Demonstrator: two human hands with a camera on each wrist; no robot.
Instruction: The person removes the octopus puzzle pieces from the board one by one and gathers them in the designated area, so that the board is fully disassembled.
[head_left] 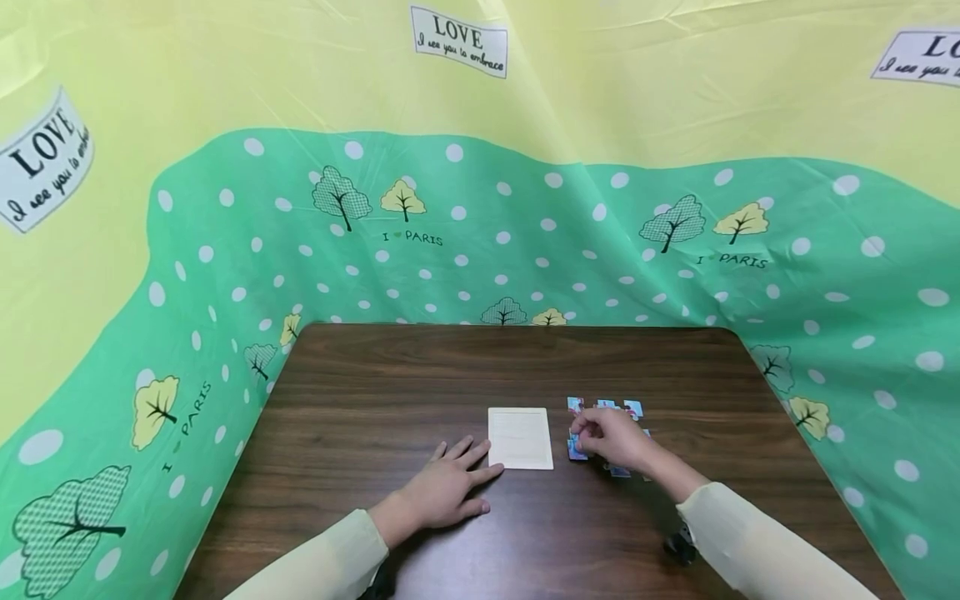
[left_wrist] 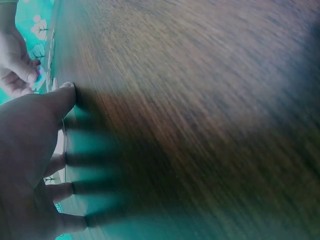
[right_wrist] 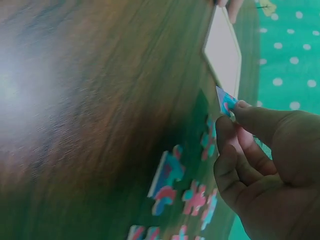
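Note:
My right hand (head_left: 615, 437) pinches a blue and pink jigsaw piece (right_wrist: 226, 102) between thumb and fingertips, held above the table. Beneath and around that hand lie several loose jigsaw pieces (right_wrist: 194, 197), partly hidden by it in the head view. To their left is a pale, square puzzle tray (head_left: 520, 438) with a raised border and a bare inside. My left hand (head_left: 444, 490) lies with fingers spread on the table, its fingertips at the tray's left edge. In the left wrist view the fingers (left_wrist: 64, 192) are straight.
A dark wood-grain table (head_left: 375, 375) bears everything. Behind and beside it hangs a green and yellow curtain (head_left: 450, 217) with dots and trees, close to the table's far edge. A small dark object (head_left: 680, 546) shows beneath the right sleeve.

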